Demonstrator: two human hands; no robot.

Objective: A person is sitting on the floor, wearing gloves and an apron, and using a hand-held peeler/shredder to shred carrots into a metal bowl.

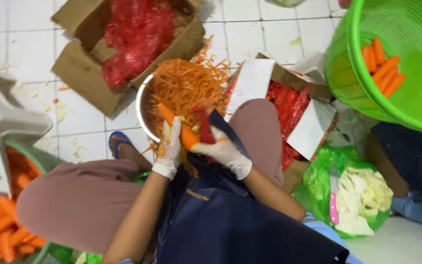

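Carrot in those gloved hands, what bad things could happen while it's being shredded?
1. The right hand works a red peeler close to the left hand holding the carrot; a slip might nick those fingers through the thin glove.
2. The metal bowl is heaped with carrot shreds, so more may spill onto the tiled floor.
3. A pink-handled knife lies loose on the cabbage, near a person's leg.

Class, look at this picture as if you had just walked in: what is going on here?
A seated person in white gloves holds a long orange carrot over a round metal bowl heaped with shredded carrot. The left hand grips the carrot; the right hand works a red-handled peeler against it. A green plastic basket holding whole carrots hangs at upper right, and cut cabbage in a green bag lies beside.
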